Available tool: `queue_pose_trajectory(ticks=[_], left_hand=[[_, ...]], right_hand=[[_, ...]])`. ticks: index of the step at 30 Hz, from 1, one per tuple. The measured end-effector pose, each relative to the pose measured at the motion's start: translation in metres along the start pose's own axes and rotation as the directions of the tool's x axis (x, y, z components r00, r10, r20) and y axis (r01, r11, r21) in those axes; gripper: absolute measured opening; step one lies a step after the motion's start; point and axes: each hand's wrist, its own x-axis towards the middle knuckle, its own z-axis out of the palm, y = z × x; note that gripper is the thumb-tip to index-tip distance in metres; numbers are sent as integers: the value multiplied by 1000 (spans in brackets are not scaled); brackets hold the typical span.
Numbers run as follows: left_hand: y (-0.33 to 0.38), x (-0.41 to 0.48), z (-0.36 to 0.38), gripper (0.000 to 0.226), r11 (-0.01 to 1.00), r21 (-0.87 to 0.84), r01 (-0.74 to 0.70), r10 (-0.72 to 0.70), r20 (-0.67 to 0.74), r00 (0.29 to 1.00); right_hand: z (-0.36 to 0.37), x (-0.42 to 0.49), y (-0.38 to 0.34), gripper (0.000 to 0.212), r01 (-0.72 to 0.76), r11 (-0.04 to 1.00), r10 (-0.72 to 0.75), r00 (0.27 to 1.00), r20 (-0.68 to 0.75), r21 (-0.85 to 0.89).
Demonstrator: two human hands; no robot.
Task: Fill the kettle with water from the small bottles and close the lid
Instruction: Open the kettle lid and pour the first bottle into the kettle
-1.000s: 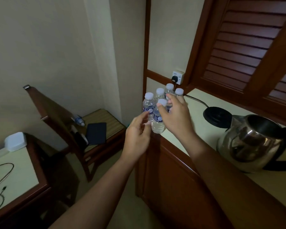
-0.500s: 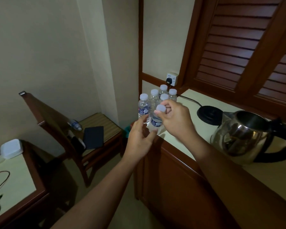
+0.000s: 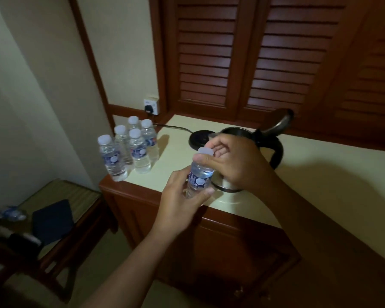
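Holding one small bottle (image 3: pixel 199 177) over the tabletop (image 3: pixel 309 178), the left hand (image 3: pixel 180 201) is gripping its body while fingers (image 3: pixel 206 161) of the right hand (image 3: pixel 238 165) are pinching the cap (image 3: pixel 205 151), which is not yet off. The kettle (image 3: pixel 226 186) is standing just behind with its lid (image 3: pixel 280 123) up, so I judge that all the pouring is left. The five other bottles (image 3: pixel 129 147) are standing aside and blocking nothing.

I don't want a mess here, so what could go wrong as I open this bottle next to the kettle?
The left hand grips the bottle while the right hand pinches its cap; a hard squeeze may squirt water toward the black power base. The corner bottle stands close to the edge of the counter and could get knocked off.
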Motion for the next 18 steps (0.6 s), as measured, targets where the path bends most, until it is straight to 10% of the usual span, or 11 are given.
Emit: queue_pose_trajectory(ticks=[18], left_hand=[[43,2,38,51,984,-175,31,40,386,922]], right_hand=[[-98,-31,20,25,293,919,-222,937,269,-264]])
